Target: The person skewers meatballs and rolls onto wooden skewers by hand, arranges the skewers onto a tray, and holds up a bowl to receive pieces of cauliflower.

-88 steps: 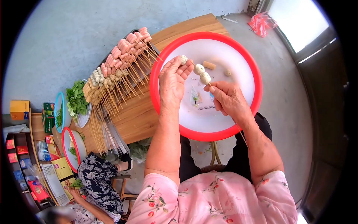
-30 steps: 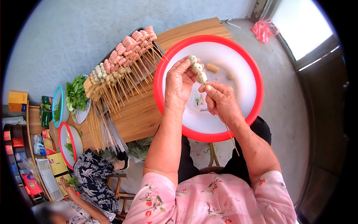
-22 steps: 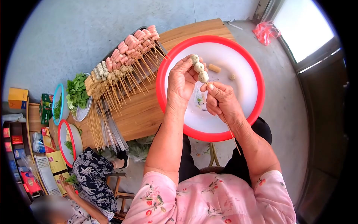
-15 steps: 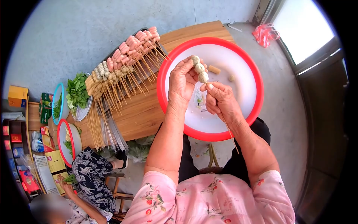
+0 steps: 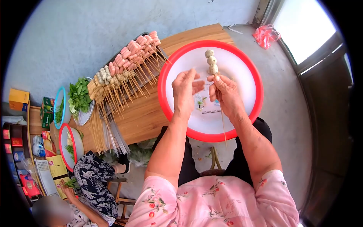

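Observation:
My right hand (image 5: 228,94) is closed on a thin wooden skewer (image 5: 223,128), pinching it just below three pale speckled meatballs (image 5: 212,60) threaded at its upper end. The skewer stands nearly upright in view, its lower end reaching past the basin's near rim. Beside it on the left, my left hand (image 5: 185,90) is open and empty, fingers apart and clear of the meatballs. Both hands are over a large white basin with a red rim (image 5: 165,104). My right hand and the skewered balls cover part of the basin's inside.
Left of the basin, a dark tray holds rows of skewers with pink sausages (image 5: 130,55) and balls. Bare wooden sticks (image 5: 96,130) lie on the wooden table (image 5: 140,113) near leafy greens (image 5: 79,96). Another person (image 5: 87,204) sits at lower left, holding greens. A red plastic bag (image 5: 266,36) lies on the floor.
My left hand has let go of the top meatballs and drawn back to the left and down. My right hand has turned the skewer more upright.

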`<state>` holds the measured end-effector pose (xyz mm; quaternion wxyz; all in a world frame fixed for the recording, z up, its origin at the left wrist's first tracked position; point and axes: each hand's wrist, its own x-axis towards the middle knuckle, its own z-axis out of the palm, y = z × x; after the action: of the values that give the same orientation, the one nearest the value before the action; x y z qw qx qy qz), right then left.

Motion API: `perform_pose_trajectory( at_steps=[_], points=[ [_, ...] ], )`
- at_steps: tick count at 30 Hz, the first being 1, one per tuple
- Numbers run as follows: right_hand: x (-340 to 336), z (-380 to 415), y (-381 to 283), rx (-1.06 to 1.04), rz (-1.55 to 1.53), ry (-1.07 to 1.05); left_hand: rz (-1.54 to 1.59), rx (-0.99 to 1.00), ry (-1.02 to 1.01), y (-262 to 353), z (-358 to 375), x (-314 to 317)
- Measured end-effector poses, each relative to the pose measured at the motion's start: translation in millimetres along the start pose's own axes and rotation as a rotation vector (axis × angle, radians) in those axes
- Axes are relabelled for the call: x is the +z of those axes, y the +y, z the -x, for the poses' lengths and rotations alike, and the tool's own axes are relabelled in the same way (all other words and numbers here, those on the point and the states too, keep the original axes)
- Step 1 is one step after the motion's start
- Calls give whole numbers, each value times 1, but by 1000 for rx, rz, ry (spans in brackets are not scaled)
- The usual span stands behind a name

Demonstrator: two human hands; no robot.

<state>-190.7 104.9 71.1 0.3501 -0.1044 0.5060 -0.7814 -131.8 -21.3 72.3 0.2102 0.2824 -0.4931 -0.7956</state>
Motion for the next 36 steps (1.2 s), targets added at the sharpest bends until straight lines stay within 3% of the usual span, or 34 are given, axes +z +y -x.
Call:
perform_pose_trajectory(
  at_steps=[4,6,13,15,20,23,27,31,36],
  points=[
    [-8,-7,0,-96,-11,66,-203,-78,-146,-12,33,-1],
    [-7,-6,-5,-97,7,165,-321,-276,-332,-18,51,-1],
    [-25,-12,-2,-157,-188,156,-34,-498,-364,-36,109,10],
    [-21,-10,-8,-128,-172,187,-46,-423,-349,-40,115,8],
    [-2,3,-13,-153,-74,100,67,-268,-178,-25,123,-6],
    [4,10,-12,-169,152,107,140,-225,-70,-5,120,-29],
    [-4,14,-7,-85,166,119,208,47,105,17,95,-92],
    [-6,18,-9,-52,179,142,103,142,389,48,68,-154],
    [-11,13,-5,-28,168,149,60,109,576,79,44,-204]
  ],
)
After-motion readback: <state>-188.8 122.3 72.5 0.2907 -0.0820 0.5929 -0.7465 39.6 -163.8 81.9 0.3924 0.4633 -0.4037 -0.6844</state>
